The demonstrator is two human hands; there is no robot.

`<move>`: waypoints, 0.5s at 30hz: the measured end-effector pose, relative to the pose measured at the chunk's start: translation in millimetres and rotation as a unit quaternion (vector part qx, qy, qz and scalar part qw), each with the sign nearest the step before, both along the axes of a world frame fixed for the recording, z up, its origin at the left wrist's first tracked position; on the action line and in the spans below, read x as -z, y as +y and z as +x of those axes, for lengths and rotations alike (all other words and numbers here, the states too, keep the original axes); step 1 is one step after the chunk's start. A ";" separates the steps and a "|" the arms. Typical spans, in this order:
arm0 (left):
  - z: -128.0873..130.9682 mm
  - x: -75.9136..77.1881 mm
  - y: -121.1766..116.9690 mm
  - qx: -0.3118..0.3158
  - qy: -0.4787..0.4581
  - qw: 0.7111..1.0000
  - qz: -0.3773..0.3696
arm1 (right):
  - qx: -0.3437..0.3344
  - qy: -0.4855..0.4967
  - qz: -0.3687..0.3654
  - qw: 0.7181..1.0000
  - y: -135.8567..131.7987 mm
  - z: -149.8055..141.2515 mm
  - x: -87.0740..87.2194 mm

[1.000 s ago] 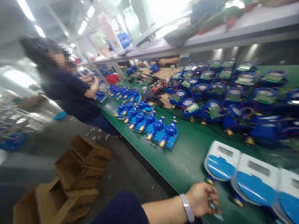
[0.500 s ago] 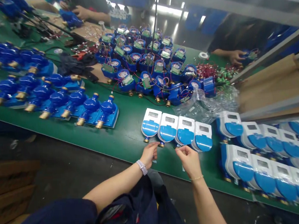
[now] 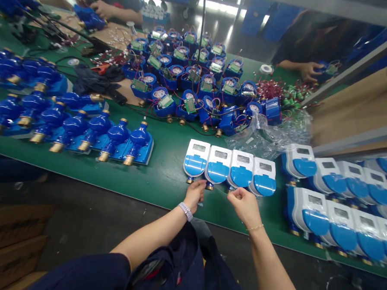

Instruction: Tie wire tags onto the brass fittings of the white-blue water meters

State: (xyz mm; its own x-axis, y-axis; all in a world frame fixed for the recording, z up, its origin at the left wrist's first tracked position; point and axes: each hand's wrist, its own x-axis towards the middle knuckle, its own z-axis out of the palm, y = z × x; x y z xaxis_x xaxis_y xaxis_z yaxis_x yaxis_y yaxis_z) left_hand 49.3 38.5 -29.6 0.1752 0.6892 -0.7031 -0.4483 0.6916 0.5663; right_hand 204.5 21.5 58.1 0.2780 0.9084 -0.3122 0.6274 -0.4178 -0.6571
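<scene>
Several water meters with white tops and blue flaps stand in a row before me. My left hand (image 3: 196, 195) is closed, its fingertips by the brass end of the second water meter (image 3: 218, 164) from the left; what they hold, if anything, is too small to make out. My right hand (image 3: 245, 206) pinches below the third water meter (image 3: 242, 168), near its brass end, and its fingers hide whatever is between them. The leftmost water meter (image 3: 196, 158) and the rightmost water meter (image 3: 263, 176) stand beside these, apart from my hands.
Finished-looking meters (image 3: 341, 217) fill the right side. Blue meter bodies (image 3: 138, 141) lie face down at left. Opened meters with circuit boards (image 3: 189, 104) and wires crowd the back, beside a clear plastic bag (image 3: 267, 134). Across the bench, a co-worker's hand (image 3: 311, 71) holds a meter.
Both my hands stay at nearly the same places by the brass ends, with only slight finger movement. The view has shifted a little.
</scene>
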 end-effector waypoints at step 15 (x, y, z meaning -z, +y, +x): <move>6.3 7.8 5.5 0.044 0.107 0.992 0.058 | 0.044 0.088 -0.012 0.995 14.2 -18.4 44.7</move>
State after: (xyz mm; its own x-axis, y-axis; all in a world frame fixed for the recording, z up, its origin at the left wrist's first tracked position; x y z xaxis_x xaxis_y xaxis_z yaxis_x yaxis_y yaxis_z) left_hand 55.6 44.1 -37.4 0.0931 0.7569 -0.6468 -0.2495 0.6467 0.7208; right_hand 186.1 35.7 13.4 0.2960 0.8743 -0.3846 0.4632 -0.4835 -0.7427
